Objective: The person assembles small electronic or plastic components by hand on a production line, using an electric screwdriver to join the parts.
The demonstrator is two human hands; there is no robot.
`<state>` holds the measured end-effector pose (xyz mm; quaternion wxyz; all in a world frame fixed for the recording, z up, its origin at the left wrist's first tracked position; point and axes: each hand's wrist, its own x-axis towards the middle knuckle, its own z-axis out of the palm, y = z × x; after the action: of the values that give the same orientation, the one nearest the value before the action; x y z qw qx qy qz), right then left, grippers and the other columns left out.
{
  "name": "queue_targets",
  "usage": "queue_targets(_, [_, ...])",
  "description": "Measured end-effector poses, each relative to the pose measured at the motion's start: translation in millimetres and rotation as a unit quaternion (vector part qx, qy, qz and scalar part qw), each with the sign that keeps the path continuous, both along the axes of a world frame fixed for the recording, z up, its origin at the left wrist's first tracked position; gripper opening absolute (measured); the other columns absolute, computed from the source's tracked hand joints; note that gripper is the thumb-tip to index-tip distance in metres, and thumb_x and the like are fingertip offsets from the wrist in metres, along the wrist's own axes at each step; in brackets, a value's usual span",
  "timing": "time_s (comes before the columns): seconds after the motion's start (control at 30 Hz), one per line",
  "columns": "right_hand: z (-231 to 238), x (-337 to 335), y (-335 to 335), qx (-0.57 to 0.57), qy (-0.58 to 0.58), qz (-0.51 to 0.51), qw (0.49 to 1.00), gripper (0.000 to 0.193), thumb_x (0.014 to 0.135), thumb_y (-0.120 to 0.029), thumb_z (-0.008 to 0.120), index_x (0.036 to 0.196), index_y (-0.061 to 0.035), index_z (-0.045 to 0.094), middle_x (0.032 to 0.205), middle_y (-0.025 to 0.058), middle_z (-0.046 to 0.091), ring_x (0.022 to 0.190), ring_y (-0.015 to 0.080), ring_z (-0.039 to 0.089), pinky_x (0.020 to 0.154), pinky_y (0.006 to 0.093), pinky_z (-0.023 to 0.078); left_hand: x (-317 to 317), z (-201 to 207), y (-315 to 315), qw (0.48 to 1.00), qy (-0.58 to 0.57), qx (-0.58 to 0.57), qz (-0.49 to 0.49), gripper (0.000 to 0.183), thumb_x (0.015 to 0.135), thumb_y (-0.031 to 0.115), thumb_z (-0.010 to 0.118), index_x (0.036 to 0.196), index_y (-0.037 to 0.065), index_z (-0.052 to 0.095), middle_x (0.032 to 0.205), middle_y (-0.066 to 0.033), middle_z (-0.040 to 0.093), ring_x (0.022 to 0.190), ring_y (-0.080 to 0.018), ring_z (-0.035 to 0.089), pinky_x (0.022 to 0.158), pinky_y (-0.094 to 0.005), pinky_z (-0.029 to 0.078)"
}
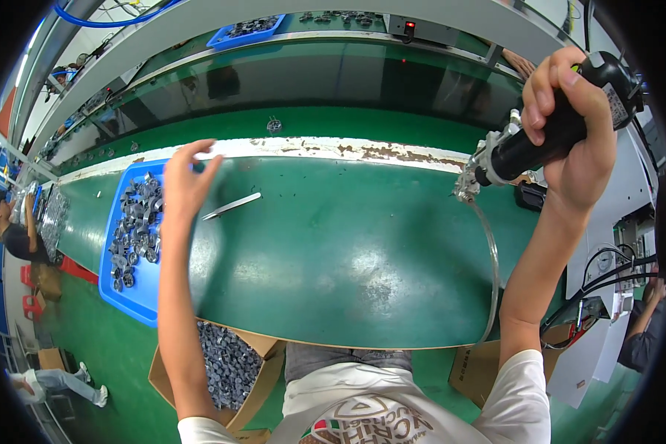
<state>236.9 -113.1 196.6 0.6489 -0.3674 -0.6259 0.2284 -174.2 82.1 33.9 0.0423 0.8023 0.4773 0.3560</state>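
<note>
While the right hand [570, 126] is raised up and to the right, wrapped tight around a black cylindrical power screwdriver with a metal nose [529, 144], the left hand [183, 181] is stretched far forward with fingers loosely curled over the near right corner of a shallow blue plastic tray full of small grey metal parts [129, 288]. Those grey parts [135, 226] lie just left of and below the left hand, so that hand is by far the nearer one; the right is well apart across the green bench mat [348, 251]. The tool's long axis tilts down-left, nose toward the bench, with a clear plastic tube [492, 274] curving from the nose back toward the body. A thin silver metal strip [231, 206] lies just right of the left hand, its length running up-right. Motion blur hides the left fingertips, so I cannot tell if they pinch a part. An open cardboard box of dark grey parts [229, 362] is half hidden under the left forearm. The tool tip is too small to read.
</note>
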Motion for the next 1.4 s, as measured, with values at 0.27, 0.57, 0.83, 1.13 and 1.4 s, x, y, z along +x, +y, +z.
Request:
queue_targets(0.27, [-3.7,-14.0,-0.6,-0.006,0.008,-0.007,1.0,0.02,0.1,-0.023,0.054,0.095,-0.005,0.048,0.077,0.0061,0.05,0.066,0.012,0.049,0.053,0.0222,0.04,125.6,-26.2,60.3,0.983,0.086,-0.115,0.115,0.045,0.074,0.04,0.087,0.102,0.006,0.08,0.093,-0.0145,0.078,0.093,-0.0338,0.075,0.088,-0.0425,0.057])
queue_targets(0.57, [-8.4,-2.1,9.8,0.025,0.053,0.072,0.996,0.022,0.099,-0.023,0.054,0.095,-0.0011,0.052,0.08,0.0074,0.051,0.068,0.0134,0.049,0.052,0.0238,0.039,170.8,-10.6,-27.0,0.963,-0.024,-0.139,-0.228,0.035,0.074,0.021,0.088,0.104,0.005,0.078,0.097,-0.0118,0.077,0.088,-0.0291,0.068,0.085,-0.0401,0.056])
queue_targets(0.83, [-16.2,9.8,-4.6,0.001,0.028,0.054,0.998,0.023,0.098,-0.024,0.054,0.092,-0.0021,0.052,0.075,0.0069,0.05,0.063,0.0136,0.049,0.05,0.0241,0.04,186.5,-23.8,-98.7,0.9,0.0,-0.209,-0.384,0.032,0.077,0.021,0.087,0.104,0.007,0.077,0.106,-0.0037,0.071,0.107,-0.0248,0.059,0.102,-0.0384,0.042])
queue_targets(1.13, [-30.3,-31.8,18.8,-0.024,-0.01,0.033,0.999,0.025,0.096,-0.026,0.054,0.088,-0.0034,0.052,0.069,0.0063,0.05,0.056,0.0138,0.048,0.047,0.0244,0.041,187.1,-36.4,-97.4,0.902,-0.028,-0.207,-0.378,0.029,0.078,0.024,0.087,0.099,0.007,0.077,0.107,-0.0022,0.069,0.107,-0.0245,0.056,0.103,-0.0386,0.039])
queue_targets(1.4, [-28.0,-42.4,24.8,-0.024,-0.043,0.005,0.999,0.026,0.095,-0.028,0.054,0.084,-0.0046,0.051,0.063,0.0057,0.05,0.05,0.014,0.048,0.044,0.0247,0.042,187.2,-40.0,-97.1,0.904,-0.028,-0.201,-0.377,0.029,0.077,0.025,0.087,0.097,0.005,0.077,0.106,-0.0026,0.068,0.104,-0.0254,0.056,0.1,-0.0394,0.04])
